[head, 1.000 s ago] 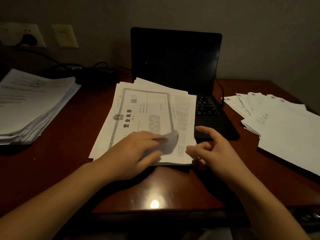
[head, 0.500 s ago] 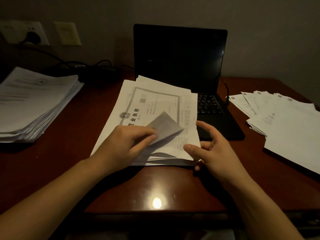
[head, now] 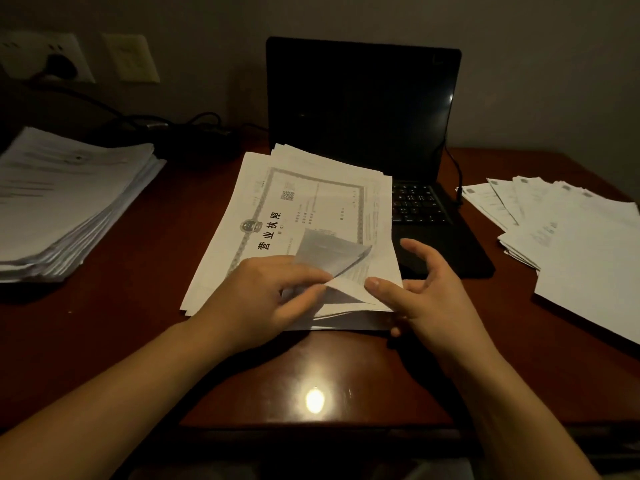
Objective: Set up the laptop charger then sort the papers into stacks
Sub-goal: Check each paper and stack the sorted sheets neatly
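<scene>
Where papers (head: 277, 202) lie in the dim room, the desk (head: 138, 323) seems polished wood.

Desk (head: 114, 323): dark red-brown wood with a glossy top, spanning left to right in front of me.
Wall (head: 536, 64): plain grey-beige, behind the desk's far edge.
Socket plate (head: 31, 50): white, far left on the wall.
Blank plate (head: 133, 58): cream, just right of the socket plate.
Light: dim, with one bright glare spot (head: 314, 400) on the desk top nearest me.
</scene>
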